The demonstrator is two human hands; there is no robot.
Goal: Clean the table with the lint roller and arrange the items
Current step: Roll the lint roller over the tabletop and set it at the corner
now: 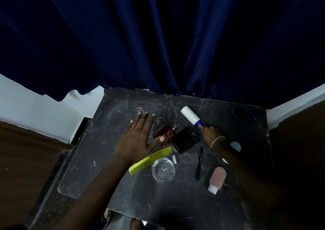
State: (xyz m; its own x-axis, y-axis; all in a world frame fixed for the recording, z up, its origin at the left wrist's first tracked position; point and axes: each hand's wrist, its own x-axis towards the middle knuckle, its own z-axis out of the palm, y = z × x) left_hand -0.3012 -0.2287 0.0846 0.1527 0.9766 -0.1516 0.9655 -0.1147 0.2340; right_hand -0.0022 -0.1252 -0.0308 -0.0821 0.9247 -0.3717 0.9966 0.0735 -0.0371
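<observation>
My right hand (210, 133) grips the blue handle of a lint roller (190, 115), whose white roll lies on the far right part of the dark marble table (123, 185). My left hand (139, 134) lies flat on the table with fingers spread, its thumb over a red bottle (164, 133). Beside the bottle sits a black square case (185, 140). In front lie a lime green comb (150, 160), a clear glass ashtray (163, 170), a small silver tube (175, 159), a black pen (199, 163) and a pink bottle with a white cap (217, 178).
A dark blue curtain (158, 36) hangs over the table's far edge. A pale blue object (235, 146) is partly hidden behind my right forearm. White wall base and brown floor flank the table on both sides.
</observation>
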